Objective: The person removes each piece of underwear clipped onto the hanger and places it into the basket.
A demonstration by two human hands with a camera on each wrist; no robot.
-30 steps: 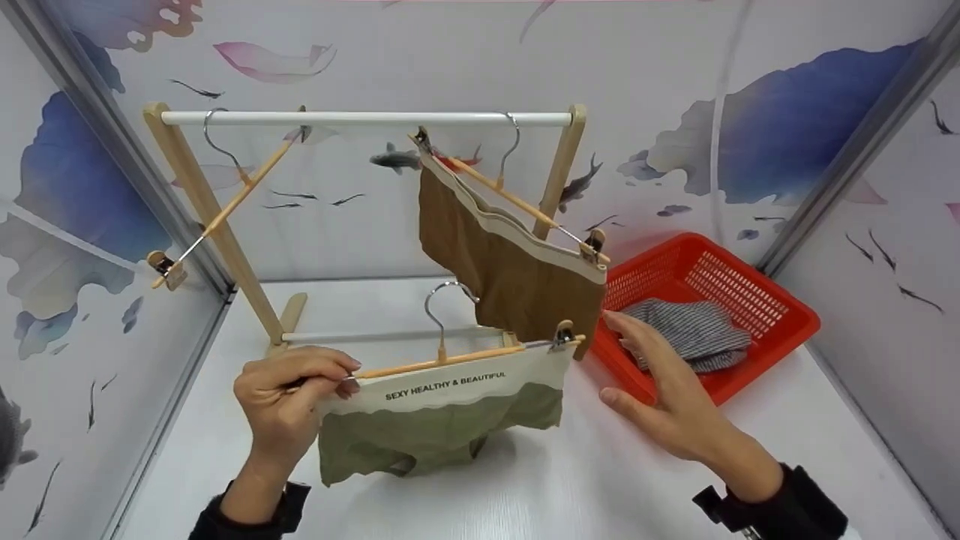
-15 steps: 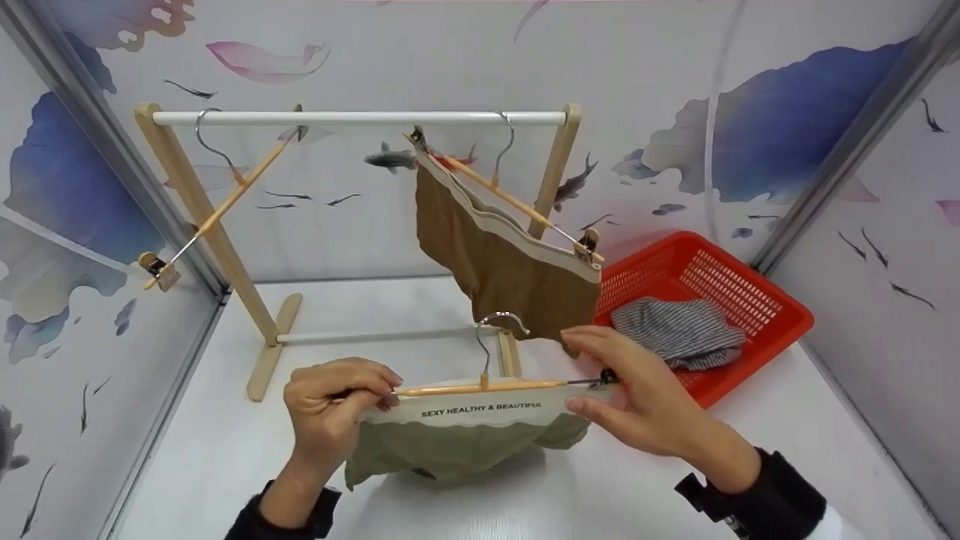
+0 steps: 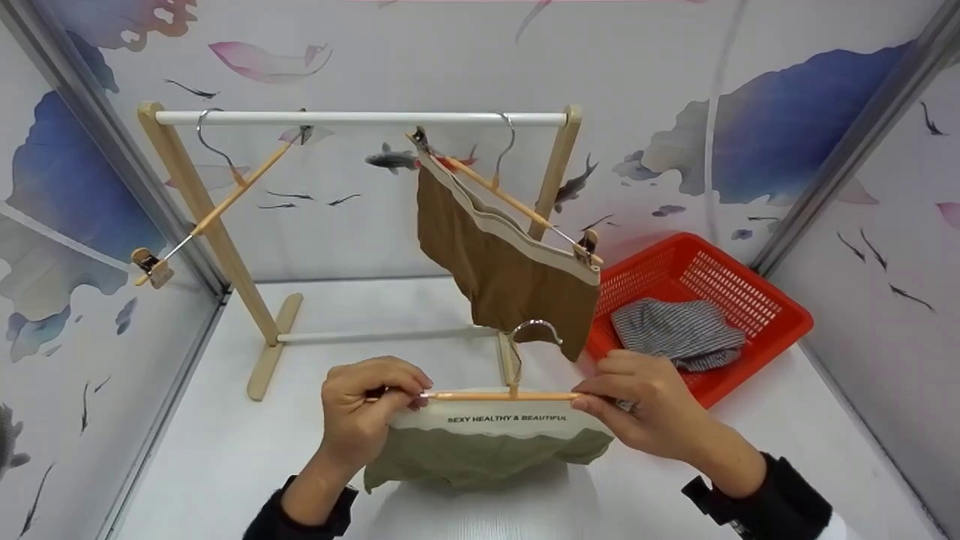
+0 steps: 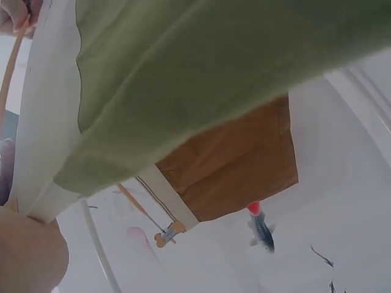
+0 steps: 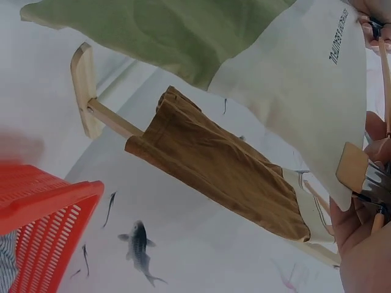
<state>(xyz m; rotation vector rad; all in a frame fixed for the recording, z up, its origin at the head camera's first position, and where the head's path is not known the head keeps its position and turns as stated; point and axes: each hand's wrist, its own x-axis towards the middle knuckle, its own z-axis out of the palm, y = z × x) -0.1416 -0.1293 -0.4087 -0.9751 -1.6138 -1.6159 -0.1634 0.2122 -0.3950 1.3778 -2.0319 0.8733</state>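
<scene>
The hanger (image 3: 499,396) and its green garment (image 3: 487,454) have shifted rightward, to lower centre. The left grip (image 3: 367,409) pinches one end, the right grip (image 3: 651,405) the other. Seemingly the waistband (image 3: 433,415) is being adjusted; next calls for keeping both ends level.

We wear black bands (image 3: 793,496) on both wrists, each with a squarish black tab (image 3: 703,499); something white (image 3: 834,529) edges the right one. Our fingers (image 3: 611,385) are bare.
</scene>
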